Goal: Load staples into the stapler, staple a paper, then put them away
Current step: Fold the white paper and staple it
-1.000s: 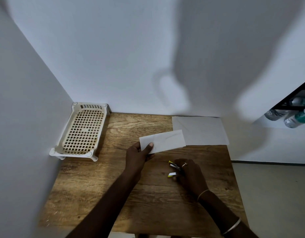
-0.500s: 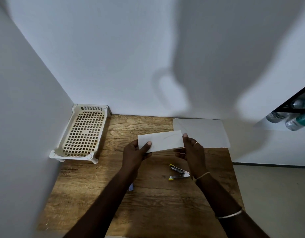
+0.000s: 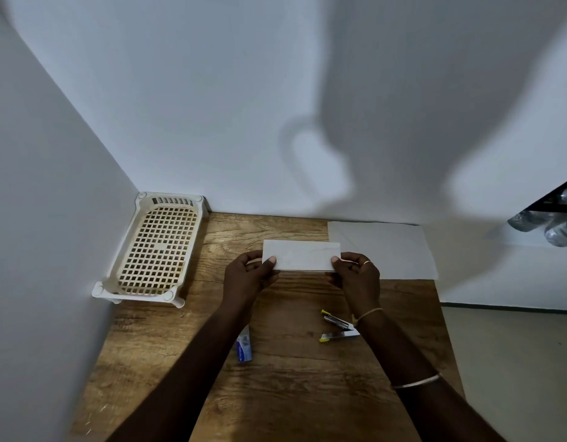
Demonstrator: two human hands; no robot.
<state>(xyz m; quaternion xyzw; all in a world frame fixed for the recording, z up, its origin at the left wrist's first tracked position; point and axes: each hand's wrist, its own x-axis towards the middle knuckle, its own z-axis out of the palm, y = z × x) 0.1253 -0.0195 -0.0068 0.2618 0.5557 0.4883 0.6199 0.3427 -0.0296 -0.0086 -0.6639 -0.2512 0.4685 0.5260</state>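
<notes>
A folded white paper (image 3: pixel 302 255) is held level above the wooden table (image 3: pixel 294 378). My left hand (image 3: pixel 248 275) pinches its left end and my right hand (image 3: pixel 358 275) pinches its right end. A small stapler (image 3: pixel 338 327) with yellow tips lies hinged open on the table, just under my right wrist. A small blue and white staple box (image 3: pixel 244 345) lies on the table, partly hidden by my left forearm.
A cream plastic lattice tray (image 3: pixel 157 250) stands in the back left corner against the walls. A flat white sheet (image 3: pixel 384 250) lies at the back right of the table. Bottles (image 3: pixel 550 224) sit on a dark shelf off to the right.
My right hand let go of the stapler, leaving it on the table, and rose to grip the paper's right end. The paper turned level and is now held by both hands.
</notes>
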